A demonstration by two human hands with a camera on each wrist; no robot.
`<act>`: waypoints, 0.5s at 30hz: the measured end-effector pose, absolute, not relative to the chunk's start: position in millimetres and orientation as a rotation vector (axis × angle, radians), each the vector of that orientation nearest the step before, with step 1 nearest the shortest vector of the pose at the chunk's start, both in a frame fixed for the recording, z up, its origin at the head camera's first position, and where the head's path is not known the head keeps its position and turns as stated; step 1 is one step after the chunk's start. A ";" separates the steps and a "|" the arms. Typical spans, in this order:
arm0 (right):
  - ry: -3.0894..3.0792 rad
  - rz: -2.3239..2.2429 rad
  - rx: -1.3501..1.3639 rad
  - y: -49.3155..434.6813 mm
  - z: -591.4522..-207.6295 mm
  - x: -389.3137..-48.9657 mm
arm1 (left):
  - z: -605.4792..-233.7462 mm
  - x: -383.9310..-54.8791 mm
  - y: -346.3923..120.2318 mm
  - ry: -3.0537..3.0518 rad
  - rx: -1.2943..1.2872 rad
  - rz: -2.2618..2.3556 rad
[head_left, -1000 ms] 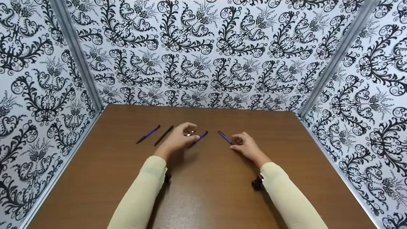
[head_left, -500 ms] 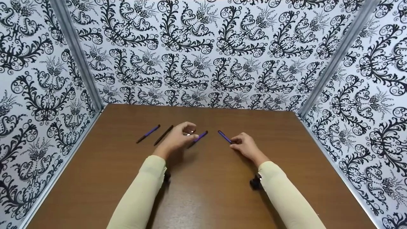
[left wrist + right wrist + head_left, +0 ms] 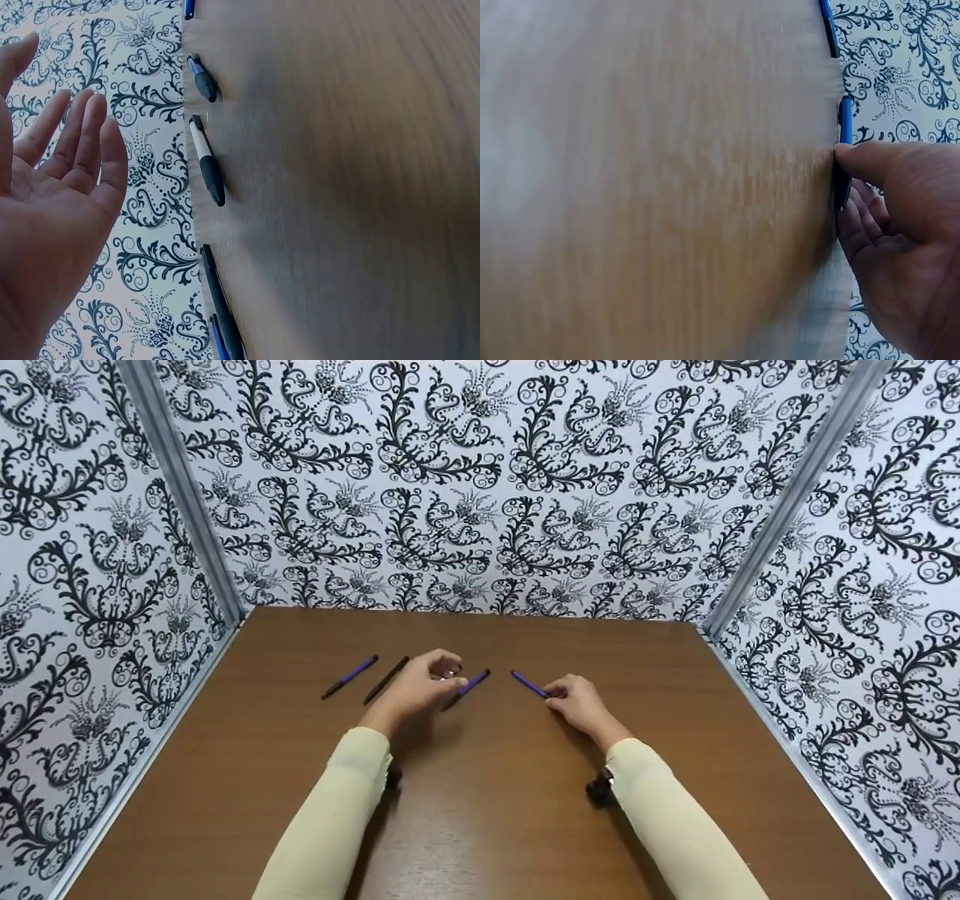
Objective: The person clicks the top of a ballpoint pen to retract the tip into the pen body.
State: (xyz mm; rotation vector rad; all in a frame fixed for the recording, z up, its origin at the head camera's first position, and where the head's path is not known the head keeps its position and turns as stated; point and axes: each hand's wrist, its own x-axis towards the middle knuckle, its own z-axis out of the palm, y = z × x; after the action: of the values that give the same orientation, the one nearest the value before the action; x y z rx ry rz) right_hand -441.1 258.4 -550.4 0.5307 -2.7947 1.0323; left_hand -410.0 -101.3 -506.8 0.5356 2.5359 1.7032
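Observation:
My right hand (image 3: 581,706) pinches the dark lower end of a blue pen (image 3: 528,682) lying slanted on the table; the right wrist view shows thumb and fingers on either side of this blue pen (image 3: 846,120). My left hand (image 3: 424,684) is held over the row of pens with relaxed fingers. In the left wrist view the left hand (image 3: 67,180) has nothing in its fingers, and a white pen with a black grip (image 3: 208,161) lies beside it. Another blue-and-black pen (image 3: 477,681) lies just right of the left thumb. In the head view the left hand mostly hides the white pen.
Left of the left hand lie a black pen (image 3: 386,680) and a blue-and-black pen (image 3: 350,677), slanted the same way. The brown wooden table (image 3: 480,810) ends at a patterned back wall (image 3: 480,495), with side walls left and right.
My right hand has shifted very slightly left, and the far end of its pen has moved a little left too. The left hand and the other pens stay put.

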 end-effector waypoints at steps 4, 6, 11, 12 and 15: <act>-2.800 1.002 0.548 257.6 -549.1 -441.5 | -507.7 -410.6 -102.4 2.546 0.532 1.691; -2.805 0.996 0.545 256.8 -548.0 -441.5 | -507.9 -410.9 -102.6 2.546 0.532 1.691; -2.813 1.000 0.529 255.8 -546.2 -441.5 | -506.7 -409.9 -102.9 2.536 0.528 1.703; -2.811 1.000 0.532 255.8 -546.3 -441.5 | -506.4 -409.6 -103.0 2.533 0.527 1.707; -2.805 1.005 0.534 256.0 -547.0 -441.5 | -505.8 -409.2 -103.1 2.532 0.530 1.711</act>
State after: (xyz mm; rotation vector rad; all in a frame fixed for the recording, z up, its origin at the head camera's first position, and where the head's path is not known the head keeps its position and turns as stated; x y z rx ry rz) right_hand -441.5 256.0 -547.0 0.5338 -2.8049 1.0053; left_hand -409.2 -103.1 -505.8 0.5303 2.5318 1.7113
